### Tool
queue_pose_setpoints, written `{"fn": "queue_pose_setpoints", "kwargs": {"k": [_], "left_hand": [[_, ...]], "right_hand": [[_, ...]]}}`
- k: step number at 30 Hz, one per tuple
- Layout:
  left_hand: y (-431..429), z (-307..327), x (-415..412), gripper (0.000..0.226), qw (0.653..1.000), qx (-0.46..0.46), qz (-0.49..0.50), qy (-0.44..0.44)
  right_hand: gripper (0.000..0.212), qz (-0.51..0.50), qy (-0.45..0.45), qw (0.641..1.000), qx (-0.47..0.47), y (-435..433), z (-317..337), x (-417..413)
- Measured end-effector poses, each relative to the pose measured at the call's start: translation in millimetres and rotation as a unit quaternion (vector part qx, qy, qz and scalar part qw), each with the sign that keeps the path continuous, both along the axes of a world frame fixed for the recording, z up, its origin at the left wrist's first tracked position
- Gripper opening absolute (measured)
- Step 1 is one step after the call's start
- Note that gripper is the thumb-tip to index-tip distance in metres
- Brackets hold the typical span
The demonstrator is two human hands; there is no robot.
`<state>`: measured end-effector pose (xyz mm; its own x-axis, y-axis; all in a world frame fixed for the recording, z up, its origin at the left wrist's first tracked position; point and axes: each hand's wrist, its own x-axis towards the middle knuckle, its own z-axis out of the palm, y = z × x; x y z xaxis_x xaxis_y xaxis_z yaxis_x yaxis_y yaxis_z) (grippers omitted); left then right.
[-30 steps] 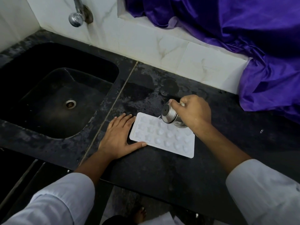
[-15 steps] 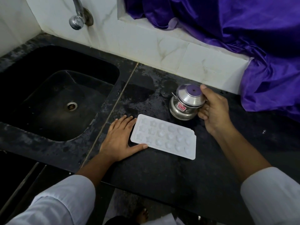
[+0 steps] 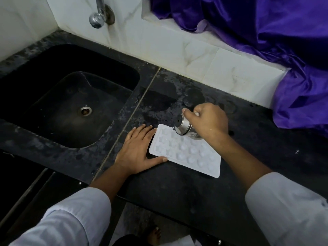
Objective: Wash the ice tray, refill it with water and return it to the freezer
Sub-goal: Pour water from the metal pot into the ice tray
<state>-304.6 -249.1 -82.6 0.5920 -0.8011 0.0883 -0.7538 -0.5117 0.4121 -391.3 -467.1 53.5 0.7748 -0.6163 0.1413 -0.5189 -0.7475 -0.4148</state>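
A white ice tray (image 3: 188, 153) with several small moulds lies flat on the black counter (image 3: 177, 196), right of the sink. My left hand (image 3: 136, 151) rests flat on the counter against the tray's left edge, fingers spread, thumb along its near edge. My right hand (image 3: 209, 121) grips a small steel pot (image 3: 183, 126) and holds it tipped over the tray's far left corner, mouth pointing left and down. Whether water is running from it cannot be made out.
A black sink (image 3: 67, 103) with a drain (image 3: 86, 110) is set into the counter at the left, under a chrome tap (image 3: 97, 18) on the white tiled wall. Purple cloth (image 3: 266, 32) hangs over the ledge at the back right. A foot shows below the counter's front edge.
Half a second ago the steel pot stood upright behind the tray in my right hand. It is now tipped over the tray's far left corner. My left hand has stayed put.
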Motion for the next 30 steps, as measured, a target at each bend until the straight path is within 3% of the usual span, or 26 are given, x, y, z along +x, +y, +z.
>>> {"fn": "queue_pose_setpoints", "kwargs": {"k": [4,6,8,10,13,16,18,21,24,27,30], "left_hand": [[0.4,-0.5,-0.1,0.117,1.000,0.001,0.000,-0.001],[0.5,-0.1,0.0,0.117,1.000,-0.001,0.000,-0.001],[0.4,0.0,0.0,0.116,1.000,-0.002,-0.002,0.000],[0.7,0.1,-0.2,0.117,1.000,-0.001,-0.003,0.002],[0.6,0.2,0.0,0.118,1.000,0.000,-0.003,0.005],[0.3,0.0,0.3,0.118,1.000,0.000,-0.003,0.003],[0.5,0.3,0.4,0.118,1.000,0.003,-0.003,0.002],[0.4,1.3,0.3,0.118,1.000,0.009,-0.004,0.002],[0.3,1.7,0.0,0.117,1.000,0.012,-0.004,0.004],[0.5,0.9,0.0,0.118,1.000,0.011,-0.004,0.005],[0.4,0.3,-0.1,0.120,1.000,0.008,-0.003,0.004]], "right_hand": [[0.062,-0.001,0.001,1.000,-0.018,3.8,1.3,1.0],[0.063,-0.018,-0.029,0.999,0.030,-4.1,-0.3,-4.0],[0.062,-0.043,-0.098,0.984,0.143,-18.0,-4.6,-11.8],[0.055,-0.087,-0.186,0.936,0.286,-24.6,-4.1,-21.7],[0.047,-0.127,-0.261,0.861,0.419,-28.2,3.4,-36.4],[0.038,-0.098,-0.339,0.794,0.495,-30.0,14.2,-44.4],[0.036,-0.086,-0.359,0.773,0.515,-29.3,21.1,-45.3],[0.035,-0.072,-0.346,0.794,0.496,-24.6,27.9,-44.9],[0.046,-0.069,-0.289,0.858,0.418,-16.0,25.2,-39.5],[0.061,-0.020,-0.206,0.934,0.293,-7.3,13.6,-34.6],[0.063,0.007,-0.074,0.990,0.120,2.7,4.9,-28.6]]}}
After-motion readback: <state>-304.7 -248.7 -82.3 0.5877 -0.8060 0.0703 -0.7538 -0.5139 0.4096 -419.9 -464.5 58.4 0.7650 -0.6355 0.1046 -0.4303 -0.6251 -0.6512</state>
